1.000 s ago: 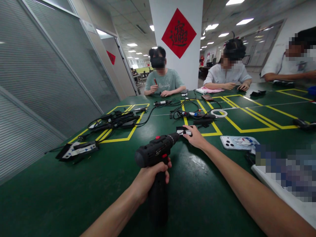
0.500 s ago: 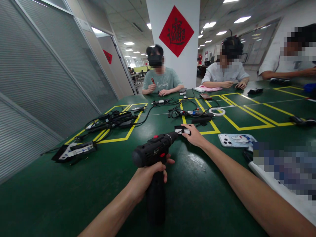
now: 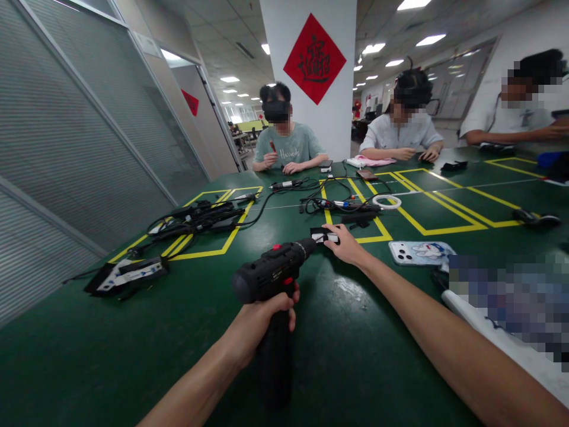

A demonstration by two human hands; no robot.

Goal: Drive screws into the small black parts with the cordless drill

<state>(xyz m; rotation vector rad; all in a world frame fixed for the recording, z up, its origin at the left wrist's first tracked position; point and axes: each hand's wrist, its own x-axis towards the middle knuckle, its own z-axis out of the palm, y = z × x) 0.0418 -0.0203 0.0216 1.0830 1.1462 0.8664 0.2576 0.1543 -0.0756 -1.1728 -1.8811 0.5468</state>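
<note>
Black drill [image 3: 263, 274] in left hand [image 3: 268, 309]; shirt [image 3: 304, 141]: "Harrods".

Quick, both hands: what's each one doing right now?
Left hand: closed around the handle of a black drill.
Right hand: holding a small black-and-white piece at the drill's tip.

A green counter [image 3: 178, 350] marked with yellow tape [image 3: 454, 229] faces a white pillar [image 3: 335, 123] bearing a red diamond-shaped sign [image 3: 315, 59]. A glass partition [image 3: 146, 118] with blinds [image 3: 57, 107] stands left. Rectangular ceiling lights [image 3: 431, 40] shine overhead.
</note>
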